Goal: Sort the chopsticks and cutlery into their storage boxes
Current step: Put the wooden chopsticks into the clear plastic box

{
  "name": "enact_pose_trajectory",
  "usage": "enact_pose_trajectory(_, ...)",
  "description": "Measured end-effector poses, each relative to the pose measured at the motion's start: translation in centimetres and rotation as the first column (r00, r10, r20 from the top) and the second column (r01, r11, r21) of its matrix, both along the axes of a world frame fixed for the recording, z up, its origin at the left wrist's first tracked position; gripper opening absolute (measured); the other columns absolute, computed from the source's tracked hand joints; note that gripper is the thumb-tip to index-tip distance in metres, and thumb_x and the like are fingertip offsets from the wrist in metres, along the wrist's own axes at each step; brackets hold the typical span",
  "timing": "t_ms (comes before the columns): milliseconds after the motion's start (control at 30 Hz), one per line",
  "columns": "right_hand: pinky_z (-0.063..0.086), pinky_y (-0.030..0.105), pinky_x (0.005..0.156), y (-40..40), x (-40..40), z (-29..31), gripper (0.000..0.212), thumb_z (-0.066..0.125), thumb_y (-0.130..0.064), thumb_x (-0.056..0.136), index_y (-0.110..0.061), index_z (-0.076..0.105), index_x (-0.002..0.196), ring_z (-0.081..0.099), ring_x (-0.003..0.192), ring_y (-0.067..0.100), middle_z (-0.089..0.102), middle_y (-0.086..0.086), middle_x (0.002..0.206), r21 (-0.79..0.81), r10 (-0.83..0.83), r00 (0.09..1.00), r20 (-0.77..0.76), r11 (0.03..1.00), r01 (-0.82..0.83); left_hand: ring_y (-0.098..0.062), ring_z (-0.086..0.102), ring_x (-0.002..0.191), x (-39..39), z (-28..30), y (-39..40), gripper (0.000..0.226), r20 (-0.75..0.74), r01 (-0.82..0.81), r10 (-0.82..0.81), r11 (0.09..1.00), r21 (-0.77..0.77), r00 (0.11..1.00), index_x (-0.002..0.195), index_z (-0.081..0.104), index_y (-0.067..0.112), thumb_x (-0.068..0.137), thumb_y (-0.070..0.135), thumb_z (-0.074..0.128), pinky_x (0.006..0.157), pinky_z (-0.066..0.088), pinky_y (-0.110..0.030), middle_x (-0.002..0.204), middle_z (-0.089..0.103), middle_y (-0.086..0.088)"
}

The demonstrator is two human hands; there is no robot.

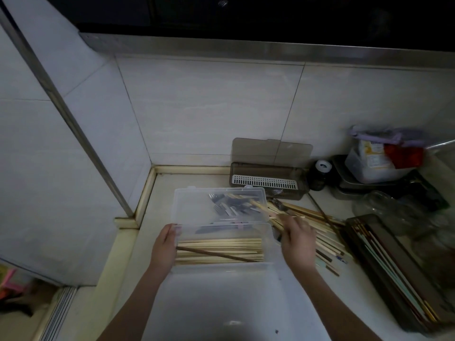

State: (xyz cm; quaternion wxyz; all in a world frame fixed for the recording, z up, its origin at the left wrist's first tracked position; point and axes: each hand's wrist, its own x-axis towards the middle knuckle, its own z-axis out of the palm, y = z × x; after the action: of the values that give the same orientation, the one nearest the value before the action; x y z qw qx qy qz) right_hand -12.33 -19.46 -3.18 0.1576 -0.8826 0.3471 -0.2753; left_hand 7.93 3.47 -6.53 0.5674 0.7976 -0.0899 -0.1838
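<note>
Left hand (163, 244) grips the clear box (221, 264) end wall. Right hand (296, 238) pinches pale chopsticks (261, 207) from the desk (344, 286) pile. Risk: angled sticks snag the raised tray (219, 205), scattering forks.

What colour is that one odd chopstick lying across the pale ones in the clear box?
Dark brown chopstick, seen in the head view.
</note>
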Motion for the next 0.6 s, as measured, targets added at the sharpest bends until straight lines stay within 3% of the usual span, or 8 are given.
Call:
enact_pose_trajectory(100, 0.048, 0.034, 0.068, 2.4, 2.0, 0.2, 0.036, 0.05, -0.007, 0.079, -0.023, 0.067, 0.105, 0.059, 0.076, 0.021, 0.065, 0.001, 0.083, 0.016, 0.325, 0.945, -0.037, 0.946, -0.325, -0.025, 0.058, 0.093, 0.0, -0.1, 0.0, 0.023, -0.002, -0.003, 0.003, 1.0, 0.011, 1.0, 0.102, 0.062, 0.015, 0.1, 0.025, 0.041, 0.079, 0.04, -0.033, 0.098, 0.064, -0.005)
enact_pose_trajectory(167, 0.048, 0.035, 0.071, 4.5, 3.4, 0.3, 0.042, 0.05, -0.004, 0.076, -0.023, 0.068, 0.109, 0.06, 0.082, 0.026, 0.066, 0.004, 0.086, 0.092, 0.446, 0.886, -0.128, 0.895, -0.437, -0.024, 0.059, 0.093, 0.1, -0.2, 0.0, 0.023, -0.006, -0.013, 0.013, 1.0, 0.002, 1.0, 0.102, 0.063, 0.016, 0.1, 0.025, 0.042, 0.078, 0.04, -0.032, 0.097, 0.065, -0.005)
enact_pose_trajectory(300, 0.043, 0.032, 0.092, 7.7, 6.6, 0.2, 0.061, 0.04, 0.01, 0.076, -0.016, 0.057, 0.129, 0.052, 0.107, 0.032, 0.057, 0.015, 0.114, 0.288, 0.552, 0.813, -0.185, 0.821, -0.492, -0.024, 0.061, 0.094, 0.3, -0.5, -0.1, 0.021, -0.055, -0.035, 0.034, 0.999, -0.02, 0.998, 0.098, 0.063, 0.022, 0.099, 0.027, 0.043, 0.079, 0.042, -0.035, 0.1, 0.067, -0.005)
enact_pose_trajectory(400, 0.033, 0.026, 0.104, 8.3, 7.7, 0.3, 0.069, 0.04, 0.016, 0.078, -0.016, 0.048, 0.138, 0.043, 0.123, 0.03, 0.045, 0.014, 0.135, 0.405, 0.619, 0.746, -0.247, 0.765, -0.5, -0.023, 0.062, 0.093, 0.1, -0.3, -0.1, 0.022, -0.052, -0.047, 0.045, 0.998, -0.031, 0.998, 0.093, 0.062, 0.023, 0.1, 0.026, 0.042, 0.077, 0.042, -0.034, 0.1, 0.067, -0.006)
enact_pose_trajectory(500, 0.031, 0.031, 0.11, 7.7, 7.5, 0.3, 0.07, 0.042, 0.014, 0.082, -0.025, 0.046, 0.139, 0.04, 0.13, 0.029, 0.038, 0.008, 0.148, 0.414, 0.625, 0.694, -0.357, 0.772, -0.482, -0.023, 0.06, 0.093, -0.1, -0.1, -0.2, 0.025, -0.041, -0.047, 0.046, 0.999, -0.02, 0.998, 0.1, 0.061, 0.015, 0.101, 0.025, 0.038, 0.078, 0.041, -0.031, 0.1, 0.065, -0.006)
enact_pose_trajectory(600, 0.032, 0.036, 0.11, 6.7, 6.7, 0.1, 0.058, 0.042, 0.004, 0.087, -0.029, 0.052, 0.134, 0.045, 0.128, 0.027, 0.042, 0.004, 0.146, 0.383, 0.586, 0.696, -0.415, 0.807, -0.451, -0.023, 0.059, 0.095, -0.2, 0.0, -0.1, 0.026, -0.035, -0.046, 0.045, 0.999, -0.006, 0.998, 0.102, 0.061, 0.015, 0.102, 0.026, 0.037, 0.081, 0.041, -0.031, 0.102, 0.064, -0.005)
